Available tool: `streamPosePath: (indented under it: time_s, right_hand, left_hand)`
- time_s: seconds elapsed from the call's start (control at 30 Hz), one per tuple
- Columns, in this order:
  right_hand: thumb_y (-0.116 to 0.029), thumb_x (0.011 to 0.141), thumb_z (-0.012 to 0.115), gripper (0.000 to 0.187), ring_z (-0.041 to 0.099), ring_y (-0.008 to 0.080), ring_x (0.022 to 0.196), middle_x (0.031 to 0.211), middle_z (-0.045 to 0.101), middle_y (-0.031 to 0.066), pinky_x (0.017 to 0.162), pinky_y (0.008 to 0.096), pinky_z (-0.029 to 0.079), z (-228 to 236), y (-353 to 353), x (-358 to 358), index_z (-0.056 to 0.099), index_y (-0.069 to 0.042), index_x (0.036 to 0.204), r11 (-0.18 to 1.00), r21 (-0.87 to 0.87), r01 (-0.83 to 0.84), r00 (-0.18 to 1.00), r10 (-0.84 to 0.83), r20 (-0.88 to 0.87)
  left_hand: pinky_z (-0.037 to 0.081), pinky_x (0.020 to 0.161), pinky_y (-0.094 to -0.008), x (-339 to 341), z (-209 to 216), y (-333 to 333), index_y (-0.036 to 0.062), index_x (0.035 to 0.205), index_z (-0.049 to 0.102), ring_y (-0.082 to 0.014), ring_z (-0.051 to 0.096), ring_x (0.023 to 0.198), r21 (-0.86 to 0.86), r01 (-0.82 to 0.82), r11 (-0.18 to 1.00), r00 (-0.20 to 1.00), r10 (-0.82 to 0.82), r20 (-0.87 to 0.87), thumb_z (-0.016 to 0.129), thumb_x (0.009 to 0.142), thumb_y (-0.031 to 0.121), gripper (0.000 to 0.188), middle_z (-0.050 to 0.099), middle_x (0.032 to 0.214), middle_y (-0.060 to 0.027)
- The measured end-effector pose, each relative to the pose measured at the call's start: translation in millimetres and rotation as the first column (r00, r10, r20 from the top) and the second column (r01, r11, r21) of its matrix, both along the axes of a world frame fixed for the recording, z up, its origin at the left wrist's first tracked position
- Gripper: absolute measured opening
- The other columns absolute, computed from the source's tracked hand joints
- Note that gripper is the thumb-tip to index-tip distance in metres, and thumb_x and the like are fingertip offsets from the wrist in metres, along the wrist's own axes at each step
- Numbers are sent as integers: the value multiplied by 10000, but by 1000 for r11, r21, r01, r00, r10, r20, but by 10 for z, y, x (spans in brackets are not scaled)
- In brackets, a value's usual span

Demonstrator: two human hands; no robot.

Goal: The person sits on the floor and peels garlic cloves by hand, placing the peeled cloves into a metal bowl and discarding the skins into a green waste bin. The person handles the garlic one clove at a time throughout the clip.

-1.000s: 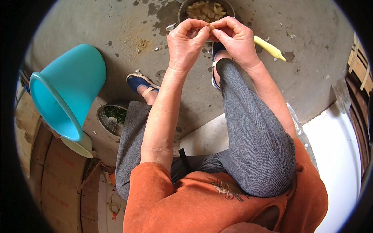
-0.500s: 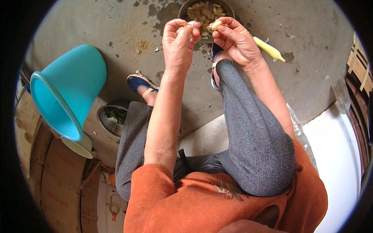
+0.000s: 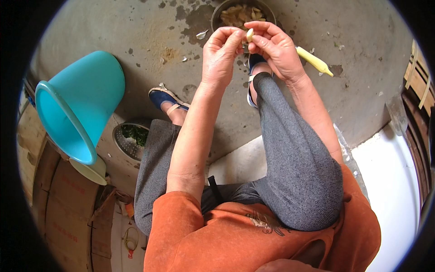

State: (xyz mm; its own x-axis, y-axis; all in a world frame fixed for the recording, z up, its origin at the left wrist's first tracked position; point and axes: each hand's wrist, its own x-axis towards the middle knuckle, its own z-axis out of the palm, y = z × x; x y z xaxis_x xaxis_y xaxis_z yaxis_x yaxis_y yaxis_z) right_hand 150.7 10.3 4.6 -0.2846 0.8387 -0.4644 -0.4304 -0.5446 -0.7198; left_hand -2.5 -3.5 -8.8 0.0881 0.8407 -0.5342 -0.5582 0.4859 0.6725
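Observation:
Over the near edge of a metal bowl [image 3: 214, 20], my two hands meet at a small pale garlic clove [image 3: 250, 35]. My right hand [image 3: 280, 53] is closed, pinching the clove between thumb and forefinger. My left hand [image 3: 222, 56] is closed too, its thumb and forefinger pressed together at the clove's left side; any bit of skin between them is too small to make out. Several pale cloves [image 3: 242, 13] lie inside the bowl. Beside my right hand a yellow handle-like piece [image 3: 317, 62] lies on the floor, one end hidden behind the hand.
A turquoise bucket [image 3: 97, 86] lies tipped on its side at the left, with a pale green basin [image 3: 93, 171] below it. Near my left leg sits a metal colander [image 3: 131, 148] with leafy greens. White skin flakes [image 3: 202, 34] and wet patches dot the concrete floor.
My left hand has moved right, from apart to touching the clove in my right hand. A white skin flake now shows on the floor where my left hand was.

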Motion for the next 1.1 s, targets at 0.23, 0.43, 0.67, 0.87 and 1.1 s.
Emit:
streamPosePath:
  time_s: [0.23, 0.43, 0.67, 0.87, 1.1]
  right_hand:
    - [-87, 913, 566, 151, 647, 126, 782, 999, 648, 134, 714, 262, 557, -39, 57, 58, 567, -25, 1051, 974, -214, 71, 953, -130, -274]
    - [-115, 918, 564, 134, 586, 107, 686, 860, 622, 71, 629, 232, 505, -83, 80, 121, 565, -34, 1025, 972, -204, 117, 975, -152, -162]
    - [-141, 901, 589, 140, 550, 66, 600, 777, 601, 28, 532, 184, 462, 6, 269, 113, 567, -23, 974, 986, -43, 163, 979, -156, 134]
    - [-138, 886, 611, 141, 532, 51, 570, 744, 599, 12, 515, 182, 453, 153, 517, 50, 572, -18, 948, 992, 66, 107, 940, -122, 319]
    - [-187, 810, 613, 296, 642, 349, 810, 845, 662, 188, 754, 418, 514, -314, 144, 87, 574, -62, 1075, 921, -94, -377, 257, 201, 945]
  left_hand:
    - [460, 646, -205, -16, -55, -3, 66, 1024, 569, -69, 510, 689, -64, -107, 992, 992, 110, 55, 547, 938, 133, 112, 580, 850, -22]
    - [414, 564, -182, -137, -102, 105, 59, 1025, 573, -36, 480, 641, -80, -189, 979, 978, 195, 80, 516, 950, 125, 115, 553, 788, 4]
    - [453, 564, -203, -86, -288, 25, 26, 992, 616, -52, 546, 637, -10, 184, 983, 762, -150, -630, 548, 908, 68, 116, 613, 751, -19]
    - [516, 681, -407, 14, -624, 266, 38, 999, 611, -346, 635, 768, 51, 552, 832, 103, -7, -995, 586, 812, 72, 191, 635, 851, -185]
    - [514, 701, -430, 208, -855, 448, 43, 906, 597, -368, 628, 814, -262, 652, 712, -173, -197, -965, 602, 786, 99, 133, 629, 875, -187]
